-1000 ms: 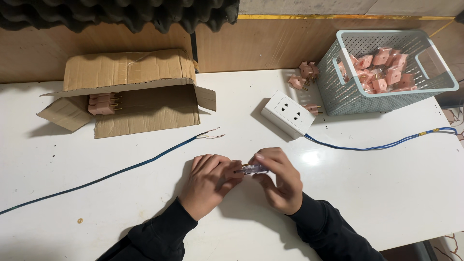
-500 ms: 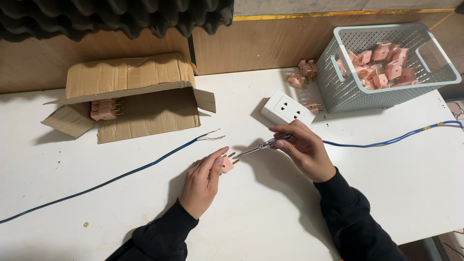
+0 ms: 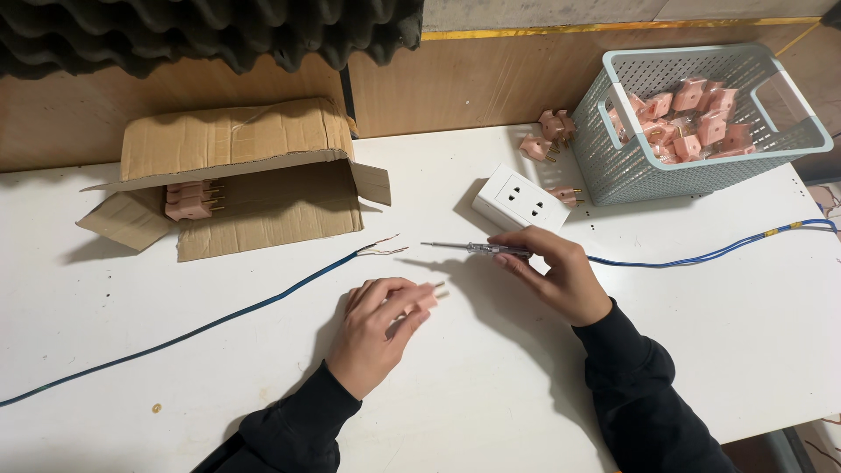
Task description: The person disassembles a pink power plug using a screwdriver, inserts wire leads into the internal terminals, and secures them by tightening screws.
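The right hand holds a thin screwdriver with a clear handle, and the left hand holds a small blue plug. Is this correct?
Not quite. In the head view the left hand holds a small pink plastic plug, not a blue one. The rest is right: the right hand holds the thin screwdriver with a clear handle.

White bench [image 3: 131,420], white socket [image 3: 519,200], blue cable [image 3: 201,326], pink plugs [image 3: 683,123] in a pale grey-green mesh basket [image 3: 613,162], brown cardboard box [image 3: 236,144], black sleeves [image 3: 639,394], dark ridged foam [image 3: 201,31], pink plug [image 3: 427,298] in fingers [image 3: 394,293].
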